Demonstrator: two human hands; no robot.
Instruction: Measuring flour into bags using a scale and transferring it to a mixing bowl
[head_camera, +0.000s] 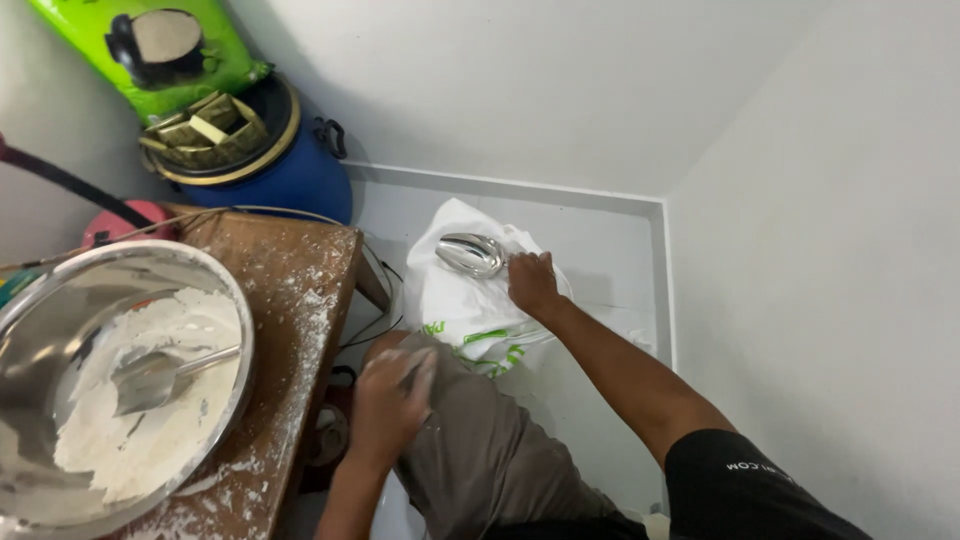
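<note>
Flour already heaped in the steel bowl (110, 390) on the surface — left hand (390, 405) rests, fingers together, on the knee; right hand (532, 283) grips a metal scoop (470, 254) above the white bag (470, 300) — more scooping apparently left.

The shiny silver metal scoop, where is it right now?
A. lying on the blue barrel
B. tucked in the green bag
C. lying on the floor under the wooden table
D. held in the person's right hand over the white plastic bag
D: the shiny silver metal scoop is gripped by the person's right hand just above the white plastic bag on the floor, while the left hand rests on the knee.
</note>
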